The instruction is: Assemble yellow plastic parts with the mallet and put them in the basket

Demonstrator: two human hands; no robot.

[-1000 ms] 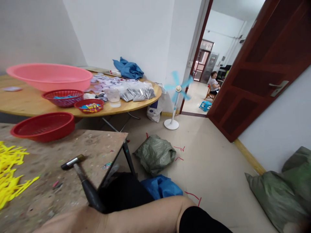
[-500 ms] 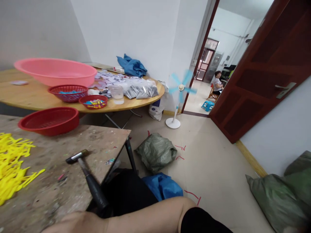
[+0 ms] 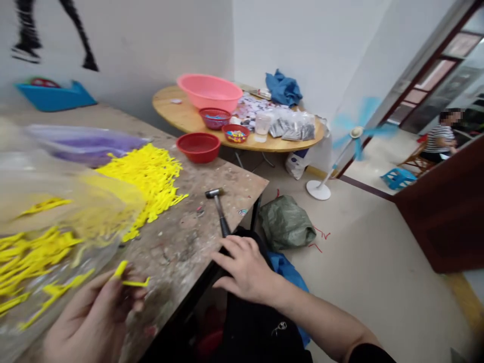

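A worn workbench [image 3: 181, 242] spreads beneath and beyond the left hand, its edge running past the right hand. On it, beyond the left hand, clear plastic film [image 3: 109, 196] lies partly over yellow pieces. A large loose heap [image 3: 151, 181] of these rises farther out, with a smaller pile [image 3: 38, 257] to the left of the left hand. A red basin [image 3: 198, 155] stands well beyond both hands, past the heap.

The right hand [image 3: 247, 272] is palm down over the lap, fingers loosely spread and gripping nothing. Just ahead of its fingertips is the handle of a hammer [image 3: 219, 204]; contact cannot be told. The left hand [image 3: 93, 312] pinches a yellow piece [image 3: 120, 268] between thumb and fingers, possibly more than one.

Only what the left hand pinches appears to be in work; heap and pile look alike, so which is done and which is left cannot be told, though plenty lies loose.
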